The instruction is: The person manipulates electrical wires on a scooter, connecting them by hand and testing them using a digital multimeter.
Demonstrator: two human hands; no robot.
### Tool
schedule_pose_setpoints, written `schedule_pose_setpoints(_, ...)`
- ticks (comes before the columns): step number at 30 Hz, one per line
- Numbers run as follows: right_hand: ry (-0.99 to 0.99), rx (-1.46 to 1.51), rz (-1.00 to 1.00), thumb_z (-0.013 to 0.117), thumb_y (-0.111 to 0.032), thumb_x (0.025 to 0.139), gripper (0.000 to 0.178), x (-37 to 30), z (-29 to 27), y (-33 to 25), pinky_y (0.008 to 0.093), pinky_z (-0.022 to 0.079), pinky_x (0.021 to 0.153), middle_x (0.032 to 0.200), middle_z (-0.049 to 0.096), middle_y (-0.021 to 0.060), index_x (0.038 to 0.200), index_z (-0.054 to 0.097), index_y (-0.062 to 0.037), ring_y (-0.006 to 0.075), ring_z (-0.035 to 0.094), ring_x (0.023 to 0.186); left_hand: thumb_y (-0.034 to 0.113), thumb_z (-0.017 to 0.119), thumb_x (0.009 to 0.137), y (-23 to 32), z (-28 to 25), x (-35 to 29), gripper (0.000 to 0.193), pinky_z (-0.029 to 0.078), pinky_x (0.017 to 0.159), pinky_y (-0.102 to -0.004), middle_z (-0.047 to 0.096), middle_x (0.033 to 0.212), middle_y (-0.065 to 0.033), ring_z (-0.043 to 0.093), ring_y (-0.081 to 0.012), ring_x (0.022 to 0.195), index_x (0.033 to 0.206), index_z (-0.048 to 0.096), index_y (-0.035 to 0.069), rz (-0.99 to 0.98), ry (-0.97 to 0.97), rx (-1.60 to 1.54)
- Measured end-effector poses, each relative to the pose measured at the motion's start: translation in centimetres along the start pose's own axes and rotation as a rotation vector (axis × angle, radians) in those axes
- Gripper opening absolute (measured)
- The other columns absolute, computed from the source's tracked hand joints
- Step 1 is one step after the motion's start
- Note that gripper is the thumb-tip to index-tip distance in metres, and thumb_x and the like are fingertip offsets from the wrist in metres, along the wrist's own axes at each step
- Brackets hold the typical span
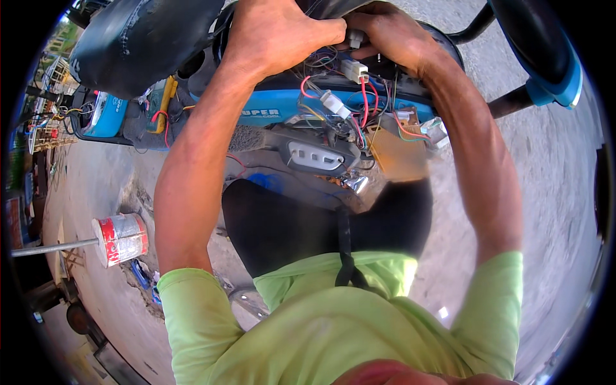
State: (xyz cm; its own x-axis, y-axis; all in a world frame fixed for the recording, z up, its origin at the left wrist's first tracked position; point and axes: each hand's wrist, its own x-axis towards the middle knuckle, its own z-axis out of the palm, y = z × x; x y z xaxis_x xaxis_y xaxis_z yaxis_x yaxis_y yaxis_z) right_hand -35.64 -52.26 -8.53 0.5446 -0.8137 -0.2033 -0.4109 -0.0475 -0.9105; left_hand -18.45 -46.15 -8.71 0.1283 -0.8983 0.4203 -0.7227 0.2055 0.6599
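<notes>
Over the open compartment of a blue two-wheeler [269,106], my two hands meet at the top of the view. My right hand [401,38] is closed, its fingers curled round a small grey plug connector [355,38]. Close beside it, my left hand [276,35] points its thumb toward the connector; its other fingers are hidden, and what they grip cannot be made out. Below the hands, a white connector block [354,71] and a second white connector [335,104] hang among red, blue and black wires [375,96].
A yellow-edged multimeter [162,106] with a red lead lies left on the footboard. A grey lamp-like unit [314,158] and a brown cardboard piece [398,154] sit before my knees. Left on the ground is a red-and-white bucket [122,239] with a metal rod [54,248].
</notes>
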Motion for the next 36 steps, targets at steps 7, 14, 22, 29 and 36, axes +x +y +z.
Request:
schedule_pose_setpoints(7, -0.045, -0.23, -0.136, 0.064, -0.026, 0.094, 0.047, 3.0, -0.5, 3.9, 0.0375, 0.056, 0.087, 0.123, 0.071, 0.0155, 0.132, 0.065, 0.0017, 0.0234, 0.069, 0.1, 0.028, 0.082, 0.066, 0.5, 0.0, 0.1, 0.069, 0.054, 0.096, -0.0398, 0.073, 0.116, -0.021, 0.071, -0.0341, 0.108, 0.128, 0.065, 0.003, 0.012, 0.002, 0.052)
schedule_pose_setpoints(14, -0.314, -0.3, -0.223, 0.078, -0.038, 0.087, 0.066, 2.8, 0.0, 3.3, 0.0348, 0.049, 0.104, 0.128, 0.071, 0.0147, 0.137, 0.061, 0.0009, 0.0225, 0.067, 0.113, 0.028, 0.082, 0.066, 0.0, 0.0, 0.0, 0.069, 0.055, 0.097, -0.0404, 0.073, 0.117, -0.0219, 0.071, -0.0347, 0.109, 0.128, 0.065, 0.003, 0.036, 0.011, 0.044)
schedule_pose_setpoints(22, -0.268, -0.223, -0.324, 0.078, -0.021, 0.078, 0.055, 3.6, 0.2, 4.6, 0.0341, 0.052, 0.087, 0.11, 0.074, 0.0136, 0.126, 0.067, 0.0034, 0.0189, 0.068, 0.095, 0.029, 0.083, 0.065, 0.4, 0.0, 0.1, 0.07, 0.055, 0.096, -0.0405, 0.073, 0.115, -0.0222, 0.072, -0.0344, 0.108, 0.128, 0.065, 0.003, 0.034, 0.009, 0.038)
schedule_pose_setpoints(29, -0.27, -0.024, -0.23, 0.072, -0.019, 0.078, 0.042, 2.5, -0.3, 3.2, 0.0295, 0.049, 0.07, 0.092, 0.071, 0.0053, 0.115, 0.07, -0.0001, 0.0131, 0.062, 0.078, 0.029, 0.085, 0.065, 0.3, -0.4, -0.2, 0.07, 0.056, 0.094, -0.0396, 0.074, 0.113, -0.0213, 0.073, -0.0325, 0.106, 0.127, 0.065, 0.002, -0.001, 0.005, 0.018)
schedule_pose_setpoints(36, -0.285, -0.129, -0.187, 0.069, -0.022, 0.079, 0.04, 2.4, -1.0, 3.7, 0.0251, 0.041, 0.063, 0.084, 0.062, -0.0019, 0.115, 0.071, -0.0027, 0.0067, 0.05, 0.069, 0.028, 0.083, 0.067, 1.1, -0.9, -0.4, 0.064, 0.057, 0.09, -0.0399, 0.075, 0.11, -0.0202, 0.074, -0.0319, 0.102, 0.124, 0.067, 0.005, -0.046, -0.06, -0.09)
